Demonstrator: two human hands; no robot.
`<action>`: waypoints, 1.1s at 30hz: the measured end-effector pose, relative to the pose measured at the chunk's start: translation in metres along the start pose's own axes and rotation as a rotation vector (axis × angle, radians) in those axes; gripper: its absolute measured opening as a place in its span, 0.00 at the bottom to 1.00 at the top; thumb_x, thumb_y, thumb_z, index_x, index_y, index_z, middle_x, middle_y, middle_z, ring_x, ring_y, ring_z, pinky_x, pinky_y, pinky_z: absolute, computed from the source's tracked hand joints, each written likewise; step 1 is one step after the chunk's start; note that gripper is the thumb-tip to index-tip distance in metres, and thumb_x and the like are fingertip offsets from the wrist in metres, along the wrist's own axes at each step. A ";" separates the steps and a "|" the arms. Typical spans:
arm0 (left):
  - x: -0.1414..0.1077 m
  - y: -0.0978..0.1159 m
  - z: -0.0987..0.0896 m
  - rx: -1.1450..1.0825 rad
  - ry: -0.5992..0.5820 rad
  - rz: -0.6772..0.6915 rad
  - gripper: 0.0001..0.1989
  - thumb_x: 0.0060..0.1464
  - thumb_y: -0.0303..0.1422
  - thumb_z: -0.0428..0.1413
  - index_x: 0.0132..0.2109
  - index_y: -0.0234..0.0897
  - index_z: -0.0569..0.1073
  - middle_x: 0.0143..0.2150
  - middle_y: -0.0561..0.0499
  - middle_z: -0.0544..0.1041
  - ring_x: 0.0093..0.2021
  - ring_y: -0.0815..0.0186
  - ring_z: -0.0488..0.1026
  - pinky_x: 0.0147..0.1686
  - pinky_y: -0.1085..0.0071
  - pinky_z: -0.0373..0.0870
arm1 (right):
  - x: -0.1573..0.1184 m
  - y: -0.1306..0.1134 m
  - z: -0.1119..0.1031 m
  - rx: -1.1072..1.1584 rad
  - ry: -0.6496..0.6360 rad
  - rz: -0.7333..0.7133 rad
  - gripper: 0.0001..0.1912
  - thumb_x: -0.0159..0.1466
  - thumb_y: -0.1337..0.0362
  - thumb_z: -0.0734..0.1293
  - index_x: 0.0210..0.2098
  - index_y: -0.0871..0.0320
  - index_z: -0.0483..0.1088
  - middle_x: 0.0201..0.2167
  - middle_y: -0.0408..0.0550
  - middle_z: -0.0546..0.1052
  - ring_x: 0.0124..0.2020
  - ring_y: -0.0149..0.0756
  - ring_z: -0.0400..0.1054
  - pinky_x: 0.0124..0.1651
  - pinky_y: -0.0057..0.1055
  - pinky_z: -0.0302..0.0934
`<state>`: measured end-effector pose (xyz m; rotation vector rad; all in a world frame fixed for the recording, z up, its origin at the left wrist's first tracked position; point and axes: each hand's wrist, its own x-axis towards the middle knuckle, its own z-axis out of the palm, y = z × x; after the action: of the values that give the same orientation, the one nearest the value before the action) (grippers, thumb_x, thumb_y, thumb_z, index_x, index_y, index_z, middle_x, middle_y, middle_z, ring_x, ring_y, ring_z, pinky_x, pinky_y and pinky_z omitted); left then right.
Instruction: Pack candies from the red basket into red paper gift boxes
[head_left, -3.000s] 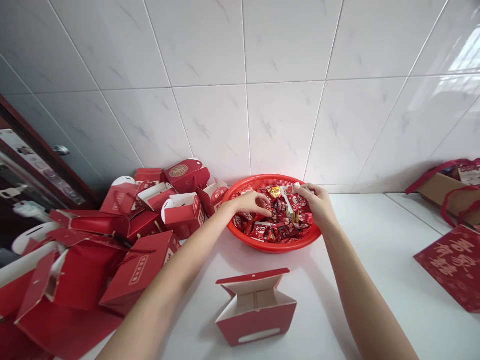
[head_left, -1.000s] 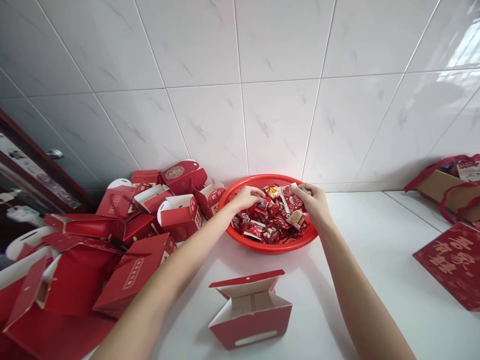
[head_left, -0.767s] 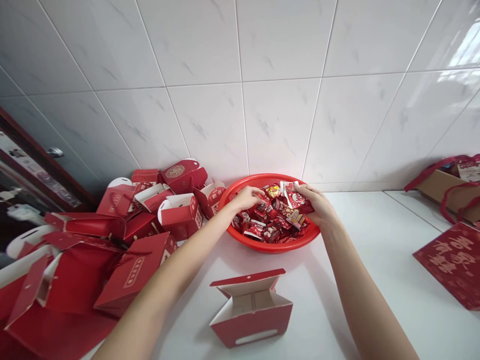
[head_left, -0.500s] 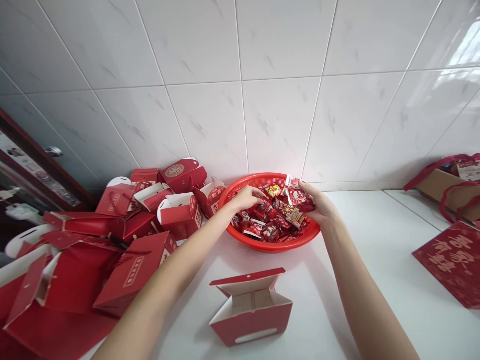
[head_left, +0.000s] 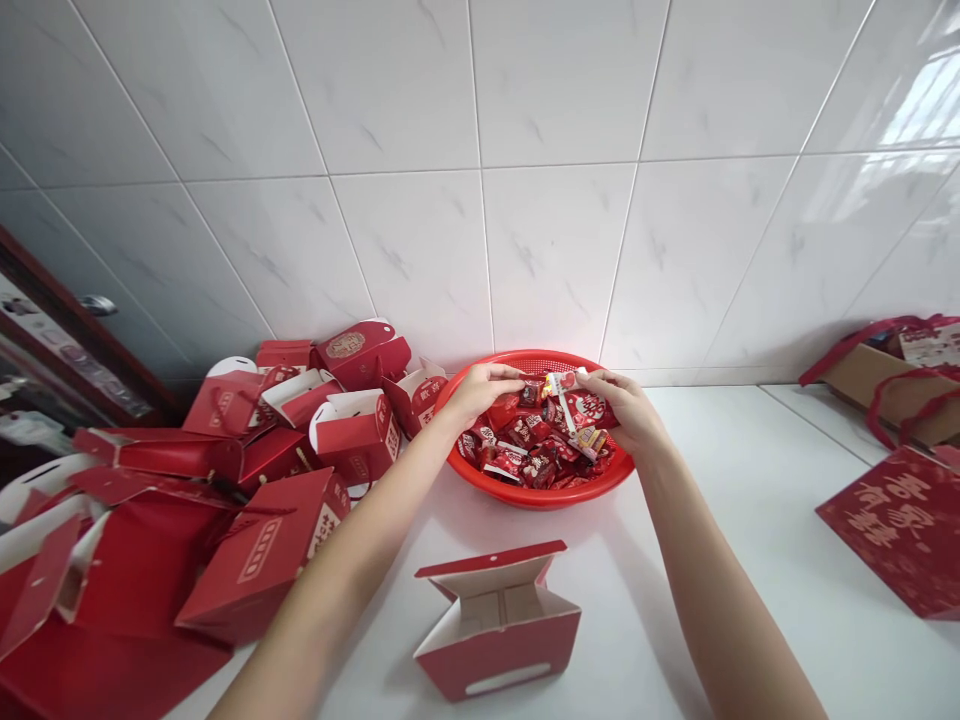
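Observation:
Wrapped candies (head_left: 536,462) fill a red plastic basket (head_left: 536,499) against the wall. My left hand (head_left: 484,392) is over the basket's left part, its fingers closed at a small dark red wrapped candy (head_left: 531,391). On the right side, my right hand (head_left: 626,405) holds several packets, among them a red and white one (head_left: 589,408) and a yellowish one below it. An open red paper box (head_left: 501,630) with a pale inside stands in front of the basket, and neither hand touches it.
Many red gift boxes (head_left: 262,555) are piled at the left. At the right lie a red box with gold characters (head_left: 896,525) and a brown bag with red ribbon (head_left: 862,378). A tiled wall (head_left: 555,240) rises behind.
My left hand has moved a little up and left in the basket, with a small candy now at its fingertips. My right hand has shifted slightly left with its packets.

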<state>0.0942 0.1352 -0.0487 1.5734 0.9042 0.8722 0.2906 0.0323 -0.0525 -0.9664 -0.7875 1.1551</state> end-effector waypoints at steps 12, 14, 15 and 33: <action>-0.069 0.023 -0.006 -0.347 0.037 0.073 0.16 0.45 0.37 0.68 0.40 0.35 0.77 0.38 0.52 0.78 0.39 0.66 0.75 0.44 0.68 0.74 | -0.025 -0.020 0.022 -0.157 -0.178 -0.092 0.20 0.46 0.51 0.82 0.27 0.57 0.76 0.26 0.44 0.80 0.25 0.33 0.71 0.27 0.28 0.64; -0.076 0.024 -0.007 -0.228 0.057 0.113 0.17 0.48 0.41 0.67 0.40 0.35 0.76 0.35 0.53 0.77 0.36 0.67 0.73 0.41 0.71 0.72 | -0.029 -0.021 0.024 -0.207 -0.227 -0.116 0.18 0.49 0.51 0.82 0.28 0.57 0.77 0.28 0.45 0.81 0.28 0.35 0.73 0.30 0.30 0.66; -0.079 0.024 -0.007 -0.173 0.063 0.127 0.17 0.49 0.43 0.67 0.41 0.36 0.76 0.33 0.54 0.76 0.34 0.68 0.73 0.39 0.71 0.71 | -0.031 -0.021 0.025 -0.238 -0.251 -0.129 0.17 0.51 0.51 0.81 0.29 0.56 0.78 0.28 0.46 0.81 0.29 0.35 0.74 0.31 0.30 0.66; -0.122 0.055 0.008 0.017 -0.125 0.126 0.14 0.54 0.41 0.60 0.44 0.36 0.77 0.28 0.55 0.71 0.27 0.70 0.66 0.27 0.74 0.62 | -0.066 -0.038 0.053 -0.457 -0.344 -0.305 0.16 0.57 0.49 0.77 0.28 0.56 0.78 0.23 0.45 0.77 0.24 0.34 0.69 0.27 0.30 0.62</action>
<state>0.0537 0.0154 -0.0059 1.6949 0.7314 0.8454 0.2420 -0.0254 0.0014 -0.9830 -1.4696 0.8981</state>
